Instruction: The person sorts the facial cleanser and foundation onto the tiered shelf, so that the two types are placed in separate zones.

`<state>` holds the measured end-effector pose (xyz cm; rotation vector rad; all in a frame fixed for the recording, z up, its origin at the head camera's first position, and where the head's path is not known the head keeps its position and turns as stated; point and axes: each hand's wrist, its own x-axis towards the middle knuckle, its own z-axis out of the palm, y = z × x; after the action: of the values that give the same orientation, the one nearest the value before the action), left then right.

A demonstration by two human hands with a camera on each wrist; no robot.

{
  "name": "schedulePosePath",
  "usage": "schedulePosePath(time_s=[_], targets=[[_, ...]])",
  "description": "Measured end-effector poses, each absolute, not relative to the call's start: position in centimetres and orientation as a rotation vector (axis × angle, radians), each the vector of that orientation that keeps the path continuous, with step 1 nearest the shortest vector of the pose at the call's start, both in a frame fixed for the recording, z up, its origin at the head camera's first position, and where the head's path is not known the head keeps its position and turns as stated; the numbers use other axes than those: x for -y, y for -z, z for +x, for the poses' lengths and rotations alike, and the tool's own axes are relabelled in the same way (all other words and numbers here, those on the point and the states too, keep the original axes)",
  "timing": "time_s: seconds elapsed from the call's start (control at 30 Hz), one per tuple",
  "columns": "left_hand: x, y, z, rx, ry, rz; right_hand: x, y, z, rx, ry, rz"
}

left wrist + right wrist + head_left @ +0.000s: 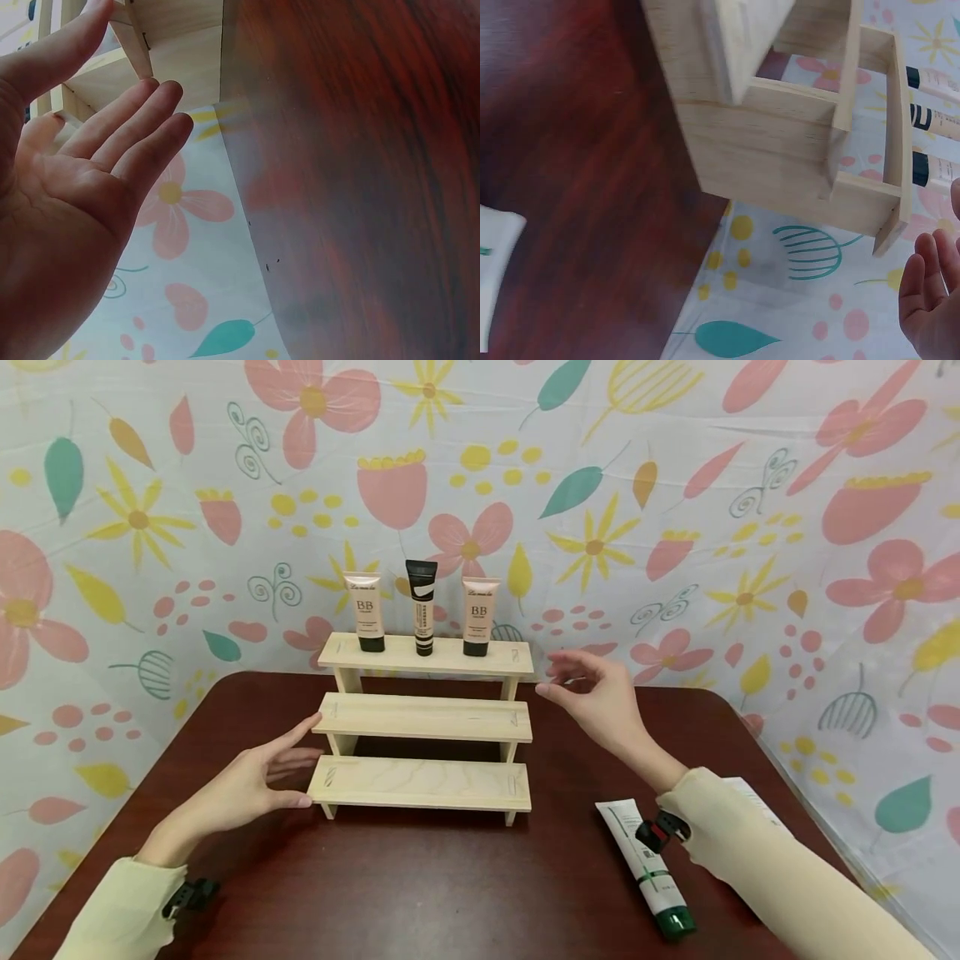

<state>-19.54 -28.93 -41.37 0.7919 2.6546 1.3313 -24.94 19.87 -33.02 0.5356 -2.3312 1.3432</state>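
A three-tier wooden stand [431, 718] is on the table. On its top tier, a beige BB cream tube [368, 612], a slim black-capped tube [423, 610] and a second BB cream tube [479, 617] stand upright in a row. My left hand [243, 781] is at the stand's left side with fingers extended; thumb and index fingertip meet the edges of the lower two tiers. Just off the right end of the top tier, my right hand [596, 697] hovers with slightly bent fingers and holds nothing. In the right wrist view the stand's side [780, 150] shows.
On the dark wooden table [420, 885], a white tube with a green cap [648, 868] lies at the right. A white object [750, 797] is partly hidden by my right forearm. A flower-patterned cloth [480, 460] hangs behind the table.
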Motion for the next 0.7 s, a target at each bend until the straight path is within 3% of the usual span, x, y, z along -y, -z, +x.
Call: schedulePosePath(time_s=[0.7], targets=[[29.0,41.3,-19.7,-2.645,-1.341,0.795,-25.8,37.3,-19.4,2.446,-1.097,0.474]])
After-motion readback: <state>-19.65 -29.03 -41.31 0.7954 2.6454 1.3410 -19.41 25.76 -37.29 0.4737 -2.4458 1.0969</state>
